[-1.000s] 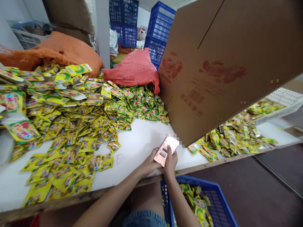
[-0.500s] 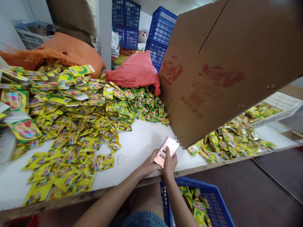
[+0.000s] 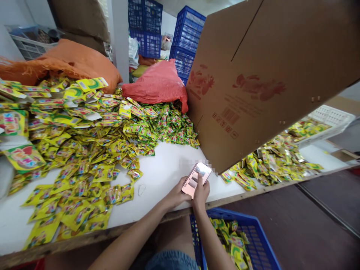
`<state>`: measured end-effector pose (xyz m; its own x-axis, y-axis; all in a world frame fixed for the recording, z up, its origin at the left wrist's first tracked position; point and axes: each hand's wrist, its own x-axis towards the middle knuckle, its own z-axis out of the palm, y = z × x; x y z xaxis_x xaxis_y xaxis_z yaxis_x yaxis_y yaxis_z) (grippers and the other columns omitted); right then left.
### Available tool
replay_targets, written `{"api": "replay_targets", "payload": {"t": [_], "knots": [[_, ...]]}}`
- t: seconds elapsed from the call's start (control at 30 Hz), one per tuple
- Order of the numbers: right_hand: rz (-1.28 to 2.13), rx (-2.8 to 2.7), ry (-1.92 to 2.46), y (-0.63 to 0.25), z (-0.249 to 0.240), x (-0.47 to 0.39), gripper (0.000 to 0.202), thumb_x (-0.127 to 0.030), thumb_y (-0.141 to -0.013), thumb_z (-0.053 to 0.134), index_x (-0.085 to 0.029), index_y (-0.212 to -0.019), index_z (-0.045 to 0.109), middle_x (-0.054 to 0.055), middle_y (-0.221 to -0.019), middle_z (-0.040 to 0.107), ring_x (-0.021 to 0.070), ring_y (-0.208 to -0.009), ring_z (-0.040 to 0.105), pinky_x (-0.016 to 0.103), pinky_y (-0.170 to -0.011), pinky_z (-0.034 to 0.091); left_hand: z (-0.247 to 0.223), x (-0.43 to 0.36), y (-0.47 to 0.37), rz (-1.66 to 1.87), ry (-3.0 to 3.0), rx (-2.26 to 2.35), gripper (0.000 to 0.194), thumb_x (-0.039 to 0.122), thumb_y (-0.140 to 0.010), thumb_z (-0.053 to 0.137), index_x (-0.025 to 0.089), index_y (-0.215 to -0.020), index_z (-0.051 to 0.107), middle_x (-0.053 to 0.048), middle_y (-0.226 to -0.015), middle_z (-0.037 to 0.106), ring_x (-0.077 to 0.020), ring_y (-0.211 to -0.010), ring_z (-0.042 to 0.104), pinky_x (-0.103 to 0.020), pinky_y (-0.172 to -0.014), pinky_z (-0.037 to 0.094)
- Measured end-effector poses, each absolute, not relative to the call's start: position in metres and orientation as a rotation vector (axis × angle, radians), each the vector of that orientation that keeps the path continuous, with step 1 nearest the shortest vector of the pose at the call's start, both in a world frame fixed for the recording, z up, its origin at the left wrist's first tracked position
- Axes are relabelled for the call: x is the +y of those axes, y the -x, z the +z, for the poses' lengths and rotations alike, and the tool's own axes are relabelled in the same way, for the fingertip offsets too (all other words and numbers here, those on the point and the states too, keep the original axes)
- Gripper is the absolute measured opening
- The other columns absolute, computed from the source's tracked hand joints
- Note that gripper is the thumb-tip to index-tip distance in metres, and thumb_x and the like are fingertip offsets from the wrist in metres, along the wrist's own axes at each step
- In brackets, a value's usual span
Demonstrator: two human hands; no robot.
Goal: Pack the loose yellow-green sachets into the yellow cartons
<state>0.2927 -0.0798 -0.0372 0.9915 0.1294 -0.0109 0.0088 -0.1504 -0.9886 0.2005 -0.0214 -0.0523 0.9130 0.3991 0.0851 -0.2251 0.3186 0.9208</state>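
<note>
Now the phone [image 3: 189, 187] is held by both hands near the front edge of the white table [image 3: 153, 168], with its lit screen turned upward. By the left hand [image 3: 177, 193] the lower left side is gripped, with the fingers partly closed. By the right hand [image 3: 201, 195] the other side is held, also partly closed, and the thumb is placed over the screen, but whether the glass is pressed cannot be told. On the screen some small dark pictures are seen; what they show cannot be read. As both hands are occupied, the yellow packets [image 3: 80, 213] at the left are not touched by them. Beyond the phone, the large carton [image 3: 239, 71] is tilted, and below the table edge the blue basket [image 3: 263, 232] is partly filled with packets.
</note>
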Motion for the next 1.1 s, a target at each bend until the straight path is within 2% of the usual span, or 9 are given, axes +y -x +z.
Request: {"api": "replay_targets", "payload": {"t": [0.13, 0.43, 0.63, 0.97, 1.1], "knots": [[0.096, -0.111, 1.727, -0.295, -0.038, -0.080, 0.043, -0.059, -0.070, 0.057, -0.017, -0.078, 0.054, 0.004, -0.070, 0.066, 0.0196, -0.061, 0.063, 0.028, -0.052, 0.049, -0.053, -0.021, -0.202, 0.416, -1.168, 0.175, 0.075, -0.001, -0.057, 0.061, 0.020, -0.125, 0.038, -0.005, -0.113, 0.056, -0.0213, -0.102, 0.051, -0.031, -0.085, 0.041], [0.145, -0.178, 1.619, -0.290, -0.029, -0.077, 0.041, -0.057, -0.072, 0.055, -0.018, -0.081, 0.053, 0.002, -0.071, 0.066, 0.0177, -0.063, 0.063, 0.028, -0.055, 0.050, -0.053, -0.022, -0.201, 0.467, -1.175, 0.167, 0.073, -0.001, -0.060, 0.060, 0.018, -0.126, 0.034, -0.008, -0.120, 0.053, -0.0217, -0.109, 0.049, -0.035, -0.094, 0.037], [0.142, -0.187, 1.612, -0.291, -0.029, -0.075, 0.038, -0.056, -0.072, 0.056, -0.019, -0.079, 0.051, -0.001, -0.067, 0.064, 0.0167, -0.059, 0.062, 0.028, -0.053, 0.050, -0.055, -0.022, -0.201, 0.463, -1.206, 0.183, 0.077, -0.007, -0.057, 0.053, 0.020, -0.126, 0.031, -0.007, -0.117, 0.053, -0.0205, -0.104, 0.052, -0.030, -0.083, 0.044], [0.064, -0.202, 1.759, -0.290, -0.025, -0.076, 0.040, -0.053, -0.066, 0.063, -0.017, -0.081, 0.054, 0.004, -0.077, 0.066, 0.0193, -0.068, 0.063, 0.030, -0.059, 0.050, -0.059, -0.023, -0.200, 0.498, -1.250, 0.126, 0.071, -0.005, -0.064, 0.050, 0.019, -0.127, 0.028, -0.007, -0.114, 0.054, -0.0189, -0.103, 0.052, -0.032, -0.086, 0.042], [0.093, -0.198, 1.756, -0.290, -0.023, -0.075, 0.040, -0.054, -0.067, 0.062, -0.017, -0.080, 0.053, 0.003, -0.074, 0.065, 0.0193, -0.067, 0.063, 0.030, -0.057, 0.050, -0.057, -0.023, -0.199, 0.506, -1.257, 0.114, 0.068, -0.004, -0.066, 0.051, 0.019, -0.126, 0.029, -0.008, -0.116, 0.054, -0.0194, -0.105, 0.052, -0.034, -0.089, 0.041]]}}
